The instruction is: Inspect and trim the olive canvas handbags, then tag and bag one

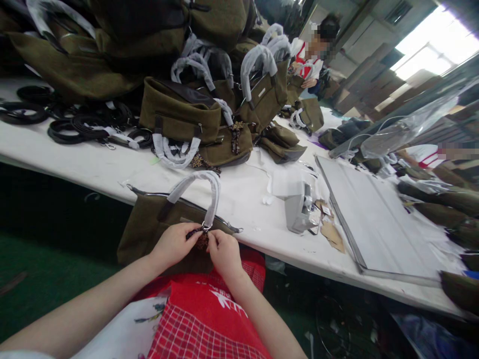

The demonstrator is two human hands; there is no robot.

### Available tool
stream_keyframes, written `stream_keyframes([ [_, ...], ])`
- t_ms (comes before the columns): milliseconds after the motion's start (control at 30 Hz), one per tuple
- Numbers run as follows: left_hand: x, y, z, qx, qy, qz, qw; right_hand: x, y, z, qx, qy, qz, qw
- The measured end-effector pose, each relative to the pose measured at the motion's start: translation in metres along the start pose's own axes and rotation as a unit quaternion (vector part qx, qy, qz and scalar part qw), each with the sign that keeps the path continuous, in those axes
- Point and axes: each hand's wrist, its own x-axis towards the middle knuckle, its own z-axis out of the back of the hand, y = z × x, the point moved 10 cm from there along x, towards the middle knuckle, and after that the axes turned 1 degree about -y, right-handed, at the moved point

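Note:
An olive handbag (pixel 144 222) with a zipped top leans at the near edge of the white table, in front of my red apron. Its handle (pixel 214 192) is wrapped in white material and stands up in an arch. At the foot of the handle, by a metal ring, my left hand (pixel 178 243) pinches a dark patterned strap (pixel 193 232). Close on its right, my right hand (pixel 224 249) has its fingers pressed together at a brown patterned charm (pixel 202 241) below the ring. The fingertips partly cover the charm.
Olive bags (pixel 179 107) are piled along the back of the table (pixel 112 169), with coiled black straps (pixel 88 124) at left. A grey dispenser (pixel 297 212) and cardboard tags (pixel 332 235) lie to the right, beside a large grey panel (pixel 377 219). A person (pixel 309 60) stands farther back.

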Motion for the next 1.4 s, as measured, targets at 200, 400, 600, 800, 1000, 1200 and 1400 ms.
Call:
stream_keyframes([
  [200, -0.007, -0.004, 0.001, 0.040, -0.029, -0.015, 0.999, 0.004, 0.003, 0.002, 0.000, 0.000, -0.004, 1.000],
  [400, -0.010, -0.001, 0.005, 0.013, -0.066, -0.005, 0.998, 0.002, 0.008, 0.002, -0.048, -0.014, -0.011, 0.999],
  [600, -0.013, 0.002, 0.006, 0.020, -0.079, -0.001, 0.997, 0.000, 0.006, -0.009, 0.043, 0.004, -0.007, 0.999],
  [800, -0.008, 0.031, -0.008, -0.178, -0.043, 0.083, 0.980, -0.003, -0.006, -0.029, 0.226, 0.034, -0.061, 0.972],
  [1000, 0.000, 0.037, -0.011, -0.222, -0.048, 0.095, 0.969, 0.000, -0.006, -0.031, 0.234, 0.045, -0.049, 0.970],
  [1200, 0.007, 0.036, -0.012, -0.228, -0.046, 0.118, 0.965, 0.011, -0.007, -0.023, 0.154, 0.047, -0.061, 0.985],
  [1400, 0.011, 0.042, -0.012, -0.238, -0.077, 0.128, 0.960, 0.015, -0.005, -0.021, 0.110, 0.050, -0.041, 0.992],
])
